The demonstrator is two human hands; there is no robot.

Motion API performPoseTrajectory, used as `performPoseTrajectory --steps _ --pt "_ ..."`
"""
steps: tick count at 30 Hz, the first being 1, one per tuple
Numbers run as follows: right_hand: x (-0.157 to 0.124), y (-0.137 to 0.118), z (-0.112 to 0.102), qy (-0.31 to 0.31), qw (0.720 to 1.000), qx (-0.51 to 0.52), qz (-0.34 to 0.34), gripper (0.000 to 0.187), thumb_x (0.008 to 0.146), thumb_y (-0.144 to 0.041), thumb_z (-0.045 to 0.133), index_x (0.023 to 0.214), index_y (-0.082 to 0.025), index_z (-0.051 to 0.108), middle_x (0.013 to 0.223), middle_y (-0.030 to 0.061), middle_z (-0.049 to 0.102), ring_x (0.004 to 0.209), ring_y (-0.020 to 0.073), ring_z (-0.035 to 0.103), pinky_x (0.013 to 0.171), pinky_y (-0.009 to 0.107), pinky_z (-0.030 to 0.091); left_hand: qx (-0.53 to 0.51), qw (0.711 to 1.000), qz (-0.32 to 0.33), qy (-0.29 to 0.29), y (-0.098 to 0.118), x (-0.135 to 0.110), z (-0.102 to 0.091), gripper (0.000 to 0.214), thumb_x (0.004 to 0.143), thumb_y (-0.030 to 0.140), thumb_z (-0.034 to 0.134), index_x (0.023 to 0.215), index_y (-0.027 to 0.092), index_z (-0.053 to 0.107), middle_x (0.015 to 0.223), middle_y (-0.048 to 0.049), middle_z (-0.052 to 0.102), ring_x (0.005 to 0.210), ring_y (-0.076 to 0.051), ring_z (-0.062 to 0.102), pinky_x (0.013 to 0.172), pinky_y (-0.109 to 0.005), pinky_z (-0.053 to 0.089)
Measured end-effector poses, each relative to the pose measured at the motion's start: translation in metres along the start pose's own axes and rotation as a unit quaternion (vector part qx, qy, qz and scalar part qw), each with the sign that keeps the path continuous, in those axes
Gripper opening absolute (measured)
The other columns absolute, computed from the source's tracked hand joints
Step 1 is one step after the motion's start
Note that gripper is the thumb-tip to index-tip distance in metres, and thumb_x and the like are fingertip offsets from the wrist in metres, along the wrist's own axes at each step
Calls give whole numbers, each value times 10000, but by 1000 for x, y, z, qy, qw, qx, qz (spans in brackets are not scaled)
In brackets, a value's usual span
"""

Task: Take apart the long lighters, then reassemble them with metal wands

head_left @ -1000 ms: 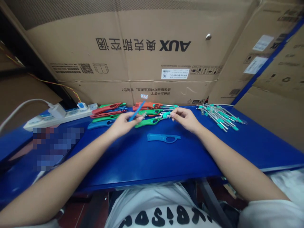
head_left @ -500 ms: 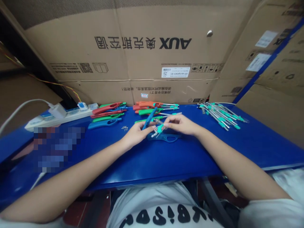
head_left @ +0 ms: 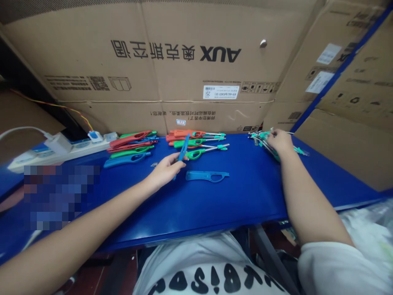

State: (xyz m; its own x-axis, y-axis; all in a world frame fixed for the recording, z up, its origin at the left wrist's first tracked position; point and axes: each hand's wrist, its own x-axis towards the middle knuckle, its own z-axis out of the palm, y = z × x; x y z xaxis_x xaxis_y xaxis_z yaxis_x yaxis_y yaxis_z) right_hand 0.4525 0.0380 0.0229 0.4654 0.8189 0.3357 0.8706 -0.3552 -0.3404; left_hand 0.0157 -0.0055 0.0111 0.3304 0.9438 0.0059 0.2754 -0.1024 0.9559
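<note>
My left hand [head_left: 168, 167] grips a narrow blue lighter shell half [head_left: 184, 148], which stands up at a slant from the fingers. On the table just to its right lies another blue shell half [head_left: 201, 175], its trigger opening at the right end. My right hand [head_left: 280, 140] reaches to the far right, fingers pinched together at the pile of metal lighter tubes with green parts [head_left: 261, 138]. The hand covers much of this pile, and what its fingertips hold is hidden.
Lighters with orange and green handles and metal tubes [head_left: 199, 143] lie at the back middle. Left of them are red, green and blue handle shells [head_left: 130, 149], beside a white power strip [head_left: 27, 160]. Tiny metal bits [head_left: 154, 164] lie near my left hand. Cardboard [head_left: 181, 90] walls the back.
My right hand has left my left hand, where a green-and-metal lighter piece was held, and moved right to the tube pile. The left hand keeps the blue shell half; the view has shifted slightly.
</note>
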Motion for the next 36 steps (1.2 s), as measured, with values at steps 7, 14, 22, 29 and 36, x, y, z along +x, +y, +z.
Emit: performPoseTrajectory --steps 7,14,22,29,36 --pt "-16 -33 4 -6 1000 -8 -12 442 829 -261 634 1236 -92 670 1368 274 563 1305 445 481 1032 587 410 216 950 226 -6 -13 1 -1 509 882 460 637 1300 171 668 1118 -101 648 977 -230 642 891 -373 532" --pt "-72 -103 5 -283 844 292 -349 399 844 -477 686 1111 -181 704 1042 87 730 934 211 658 846 363 523 237 925 292 -53 -16 1 7 428 903 355 675 1307 216 670 1162 -97 714 1089 -247 670 1005 -409 524" --pt "-107 -130 2 -435 769 258 -390 320 825 -451 727 921 -147 749 710 4 653 622 109 541 579 229 424 242 918 302 -92 -18 0 10 419 907 348 689 1307 224 671 1182 -100 722 1097 -238 677 996 -373 524" --pt "-102 -124 -6 -460 768 230 -381 288 834 -429 700 871 -145 724 682 0 643 599 103 520 557 224 405 255 914 296 -109 -17 -1 10 529 829 395 776 1313 214 660 1157 -96 702 1073 -243 672 983 -359 521" --pt "-100 -121 -14 -491 759 228 -362 325 810 -458 708 860 -137 721 712 15 661 633 111 537 590 229 418 282 908 281 -132 -10 -3 1 468 868 350 727 1303 192 660 1146 -107 703 1041 -234 673 958 -366 526"
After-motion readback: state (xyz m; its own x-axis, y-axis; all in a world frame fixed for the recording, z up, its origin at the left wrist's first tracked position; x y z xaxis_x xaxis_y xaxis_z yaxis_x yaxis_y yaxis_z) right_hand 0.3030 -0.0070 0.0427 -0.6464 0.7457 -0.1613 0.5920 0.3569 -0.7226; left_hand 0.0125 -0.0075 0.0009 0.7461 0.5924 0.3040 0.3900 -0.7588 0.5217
